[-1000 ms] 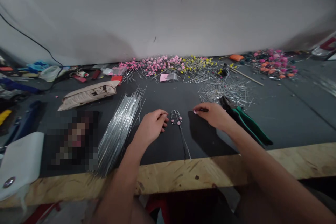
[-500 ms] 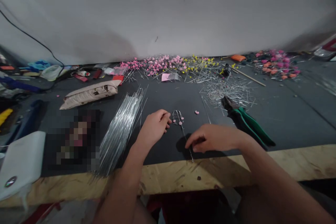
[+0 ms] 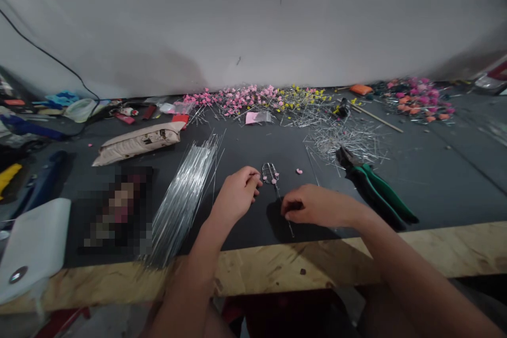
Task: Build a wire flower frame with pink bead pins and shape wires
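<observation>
A small oval wire frame point(image 3: 270, 173) with several pink bits on its lower part and a twisted wire stem stands out over the dark mat. My right hand point(image 3: 319, 207) is closed round the stem, whose lower end shows below the fingers. Beside the frame's left edge, my left hand point(image 3: 238, 194) has its fingers curled together; what they hold, if anything, is hidden. A loose pink piece point(image 3: 299, 171) lies just right of the frame. To the left of my left hand is a bundle of straight silvery wires point(image 3: 184, 195).
Green-handled pliers point(image 3: 376, 190) lie right of my right hand, below a heap of loose wires point(image 3: 348, 140). Pink flower-headed wires point(image 3: 245, 97) line the wall. At left are a beige pouch point(image 3: 138, 141) and a white device point(image 3: 37, 243). The table's wooden edge point(image 3: 277, 269) runs in front.
My right hand has closed its fingers on the stem, and the wire frame has shifted slightly upward. My left hand stays beside the frame.
</observation>
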A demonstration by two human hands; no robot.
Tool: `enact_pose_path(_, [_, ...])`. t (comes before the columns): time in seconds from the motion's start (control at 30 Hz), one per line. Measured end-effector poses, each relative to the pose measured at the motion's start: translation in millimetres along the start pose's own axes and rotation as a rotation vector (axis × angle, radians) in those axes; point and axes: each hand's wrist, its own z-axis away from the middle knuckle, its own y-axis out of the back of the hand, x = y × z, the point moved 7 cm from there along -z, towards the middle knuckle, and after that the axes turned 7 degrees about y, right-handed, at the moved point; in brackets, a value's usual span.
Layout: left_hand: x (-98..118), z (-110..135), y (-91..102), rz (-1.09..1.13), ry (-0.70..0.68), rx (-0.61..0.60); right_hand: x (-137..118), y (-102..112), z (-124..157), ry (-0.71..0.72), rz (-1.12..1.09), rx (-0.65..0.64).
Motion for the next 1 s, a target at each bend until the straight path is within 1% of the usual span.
enact_pose_path(0.17, [2,3,0.9,-0.006,0.004,0.016,11,6,-8,-0.031,-0.042,0.143])
enact_pose_path(0.3, [-1,1,2.6,-0.091,-0.012,0.039,20,13,-13,-0.107,-0.038,0.247])
enact_pose_path(0.37, [-2,0,4.6,-0.142,-0.031,0.069,21,15,-13,-0.133,-0.044,0.274])
enact_pose_path(0.43, [-4,-1,6.0,-0.173,-0.048,0.092,18,14,-12,-0.129,-0.063,0.25])
enact_pose_path(0.63, [-5,-2,6.1,-0.185,-0.078,0.109,8,6,-2,-0.093,-0.072,0.059])
enact_pose_path(0.73, [-5,-2,5.8,-0.187,-0.08,0.113,4,2,0,-0.086,-0.068,-0.01])
enact_pose_path(0.87, [-6,-2,5.2,-0.188,-0.058,0.106,4,0,-3,-0.103,-0.042,-0.01])
enact_pose_path(1.0, [-7,-2,5.1,-0.135,-0.033,0.09,9,2,-5,-0.126,-0.06,0.051])
